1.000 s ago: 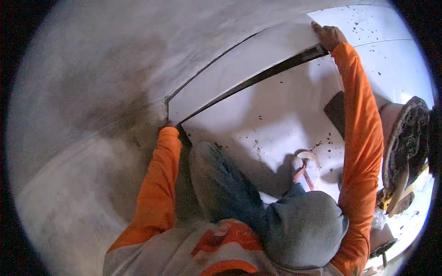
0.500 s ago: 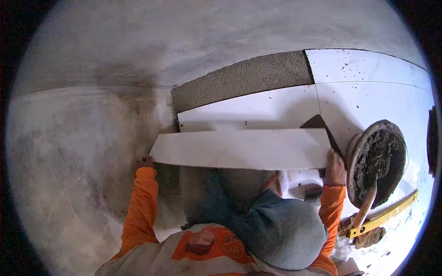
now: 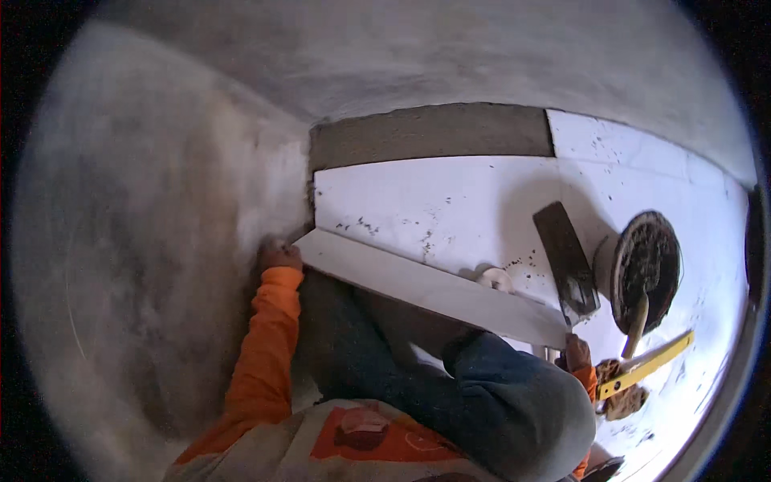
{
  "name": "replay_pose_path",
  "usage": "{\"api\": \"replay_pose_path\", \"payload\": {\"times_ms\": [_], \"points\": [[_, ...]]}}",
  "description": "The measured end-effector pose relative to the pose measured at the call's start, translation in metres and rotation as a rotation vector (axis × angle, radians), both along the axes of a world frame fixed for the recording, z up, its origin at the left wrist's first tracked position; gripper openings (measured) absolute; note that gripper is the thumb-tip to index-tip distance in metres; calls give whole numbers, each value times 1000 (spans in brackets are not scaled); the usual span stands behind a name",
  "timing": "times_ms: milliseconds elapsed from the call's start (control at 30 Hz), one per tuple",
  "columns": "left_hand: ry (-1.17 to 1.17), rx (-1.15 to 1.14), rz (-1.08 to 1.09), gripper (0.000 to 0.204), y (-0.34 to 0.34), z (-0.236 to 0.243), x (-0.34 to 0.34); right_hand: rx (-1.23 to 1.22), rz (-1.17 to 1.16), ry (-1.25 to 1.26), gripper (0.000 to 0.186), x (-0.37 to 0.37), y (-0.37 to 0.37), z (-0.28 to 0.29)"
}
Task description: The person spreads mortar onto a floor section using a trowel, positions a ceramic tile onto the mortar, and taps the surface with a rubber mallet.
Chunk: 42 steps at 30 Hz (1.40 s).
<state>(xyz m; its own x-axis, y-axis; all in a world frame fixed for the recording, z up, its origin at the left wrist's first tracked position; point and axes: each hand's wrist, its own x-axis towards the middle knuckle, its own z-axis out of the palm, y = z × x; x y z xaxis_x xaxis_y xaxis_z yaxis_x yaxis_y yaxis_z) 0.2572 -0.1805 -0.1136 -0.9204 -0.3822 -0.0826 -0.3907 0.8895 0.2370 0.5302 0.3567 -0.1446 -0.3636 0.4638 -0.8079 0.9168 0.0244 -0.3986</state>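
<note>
A long, narrow strip of white tile (image 3: 434,285) is held in front of my knees, tilted so that its right end sits lower and nearer me. Closed around its left end is my left hand (image 3: 279,254), close to the left wall. My right hand (image 3: 576,353) grips the opposite end, beside my bent knee. Beyond the strip, a bed of grey mortar (image 3: 434,132) runs along the foot of the far wall, bordered by laid white tiles (image 3: 385,193).
A flat trowel (image 3: 562,245) lies on the tiles near a mortar bucket (image 3: 649,273) with a wooden handle sticking out. At the right are a yellow spirit level (image 3: 650,365) and a brown rag (image 3: 626,403). A round pale object (image 3: 495,279) shows behind the strip.
The strip has swung from nearly level to slanting, its right end coming down toward me. My left hand has risen slightly toward the corner. The view has shifted, and the whole trowel now shows.
</note>
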Motion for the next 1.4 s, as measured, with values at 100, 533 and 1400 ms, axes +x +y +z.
{"api": "replay_pose_path", "payload": {"times_ms": [100, 533, 1400], "points": [[108, -259, -187, 29, -43, -61, 5, -45, -148, -97, 39, 28, 14, -40], [385, 187, -95, 30, -24, -66, 20, 789, 810, -181, 65, -114, 8, -32], [35, 5, -17, 31, -32, -62, 9, 339, -348, 536, 57, -339, -72, -120]]}}
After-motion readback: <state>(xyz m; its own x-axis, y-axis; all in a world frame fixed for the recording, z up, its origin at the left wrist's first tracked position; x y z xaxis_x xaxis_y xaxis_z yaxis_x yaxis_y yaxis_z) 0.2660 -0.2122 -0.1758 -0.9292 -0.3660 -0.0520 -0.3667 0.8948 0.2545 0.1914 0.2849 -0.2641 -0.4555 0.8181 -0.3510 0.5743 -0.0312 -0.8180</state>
